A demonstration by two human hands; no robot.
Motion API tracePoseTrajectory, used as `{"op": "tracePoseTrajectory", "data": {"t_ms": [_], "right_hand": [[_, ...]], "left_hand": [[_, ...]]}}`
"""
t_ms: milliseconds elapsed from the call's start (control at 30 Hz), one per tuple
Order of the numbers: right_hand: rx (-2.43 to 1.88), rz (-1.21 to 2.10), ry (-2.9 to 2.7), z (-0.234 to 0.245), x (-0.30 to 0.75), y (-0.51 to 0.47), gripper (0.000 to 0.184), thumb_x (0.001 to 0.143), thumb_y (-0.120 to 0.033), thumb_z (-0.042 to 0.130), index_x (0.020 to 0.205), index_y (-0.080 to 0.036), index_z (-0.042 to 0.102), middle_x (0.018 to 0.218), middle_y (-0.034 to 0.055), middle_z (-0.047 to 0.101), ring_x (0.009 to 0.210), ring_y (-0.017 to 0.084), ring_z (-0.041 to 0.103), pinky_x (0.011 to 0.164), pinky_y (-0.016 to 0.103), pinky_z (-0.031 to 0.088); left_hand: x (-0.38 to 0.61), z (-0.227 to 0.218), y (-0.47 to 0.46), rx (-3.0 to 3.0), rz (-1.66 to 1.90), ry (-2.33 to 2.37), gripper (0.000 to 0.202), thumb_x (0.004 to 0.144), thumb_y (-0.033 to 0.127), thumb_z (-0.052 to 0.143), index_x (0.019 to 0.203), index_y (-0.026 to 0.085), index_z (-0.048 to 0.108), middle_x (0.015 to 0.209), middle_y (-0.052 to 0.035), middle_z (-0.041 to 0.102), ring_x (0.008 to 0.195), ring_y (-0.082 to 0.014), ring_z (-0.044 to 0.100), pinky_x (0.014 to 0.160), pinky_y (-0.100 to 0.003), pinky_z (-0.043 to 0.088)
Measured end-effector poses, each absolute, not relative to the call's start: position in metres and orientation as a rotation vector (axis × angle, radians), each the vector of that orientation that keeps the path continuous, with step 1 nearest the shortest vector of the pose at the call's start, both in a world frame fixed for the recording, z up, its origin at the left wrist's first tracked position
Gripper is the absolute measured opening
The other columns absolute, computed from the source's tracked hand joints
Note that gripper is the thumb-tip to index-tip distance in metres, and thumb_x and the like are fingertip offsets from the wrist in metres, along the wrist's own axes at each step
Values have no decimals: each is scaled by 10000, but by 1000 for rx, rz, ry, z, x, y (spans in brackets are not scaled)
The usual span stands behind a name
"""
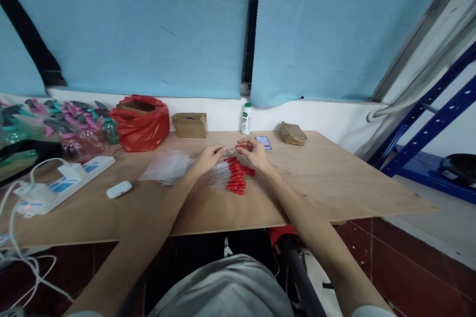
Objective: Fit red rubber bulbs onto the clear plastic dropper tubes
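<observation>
Between my two hands, above the wooden table, is a dropper (241, 146) with a red rubber bulb and a thin clear tube, lying roughly level. My right hand (256, 152) pinches it at the red bulb end. At the clear tube end, the fingers of my left hand (210, 156) are closed; whether a bag is also in them is too small to tell. Just below, a pile of similar droppers (235, 176) lies with red bulbs to the right and clear tubes to the left. Left of the pile, a stack of clear plastic bags (167, 166) rests flat on the table.
Along the wall stand a red bag (143, 126), an open cardboard box (190, 125), a white bottle (246, 120), a phone (265, 143) and a brown package (293, 133). A power strip (70, 185), a white case (119, 189) and several spray bottles (84, 133) are on the left.
</observation>
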State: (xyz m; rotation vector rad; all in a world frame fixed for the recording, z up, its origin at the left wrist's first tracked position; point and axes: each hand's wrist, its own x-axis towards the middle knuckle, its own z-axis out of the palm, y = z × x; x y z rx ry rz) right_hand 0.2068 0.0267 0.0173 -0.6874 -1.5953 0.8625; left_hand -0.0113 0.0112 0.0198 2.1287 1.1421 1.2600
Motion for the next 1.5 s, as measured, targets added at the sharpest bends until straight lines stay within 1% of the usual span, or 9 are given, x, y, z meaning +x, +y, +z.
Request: {"op": "tracePoseTrajectory", "data": {"t_ms": [67,133,367,500,633,867,1100,1300,1500], "right_hand": [[-723,806,-1642,15,208,29,317,762,-323,771,1036,-175,710,914,55,750,797,184,698,734,303,560],[-756,779,-1669,12,209,30,305,769,-332,769,1026,-178,718,894,50,749,772,180,690,711,297,558],[-699,922,-1635,15,207,29,331,774,-436,783,953,-165,717,813,58,739,737,184,694,711,307,567],[-666,941,-1598,19,207,26,305,757,-437,799,876,-166,724,756,45,725,687,175,676,689,303,553],[-636,934,-1602,20,207,24,285,760,-430,802,849,-170,729,729,47,723,676,185,675,681,312,552],[-631,862,-1674,19,208,20,241,811,-394,765,864,-161,736,719,47,722,658,179,664,677,307,536],[-659,777,-1742,20,208,16,242,838,-402,733,861,-161,737,728,48,722,667,185,669,679,306,534],[-713,632,-1846,20,208,15,229,880,-385,687,906,-165,745,818,63,748,719,187,680,699,303,532],[-685,702,-1764,20,207,19,265,878,-423,689,958,-171,715,820,44,727,695,164,663,704,289,536]], "left_hand": [[-11,19,11,2146,1266,1162,416,954,512,536,923,149,738,741,-10,650,676,-147,532,652,-259,402],[-10,19,11,2120,1313,1168,374,933,491,578,933,151,734,751,-12,656,679,-147,534,660,-260,406],[-10,20,9,2064,1411,1115,314,906,466,636,947,165,714,799,-20,667,719,-154,557,692,-270,419],[-8,23,5,2071,1415,1105,326,941,465,592,923,162,712,762,-14,646,684,-142,528,667,-268,400],[-6,25,3,2074,1440,1112,302,916,439,634,889,149,714,706,-9,619,647,-137,495,636,-270,382],[-5,22,6,2067,1453,1095,306,908,438,643,888,142,720,669,-15,602,654,-148,491,620,-269,366],[-4,22,4,2055,1452,1088,284,904,411,648,874,138,720,705,-14,622,635,-132,476,617,-269,363],[-4,21,6,2036,1421,1115,280,884,420,667,837,146,706,675,-2,602,620,-131,475,614,-269,367],[-3,23,5,2066,1512,1136,277,899,429,653,913,160,718,769,-23,663,686,-147,525,663,-276,401]]}}
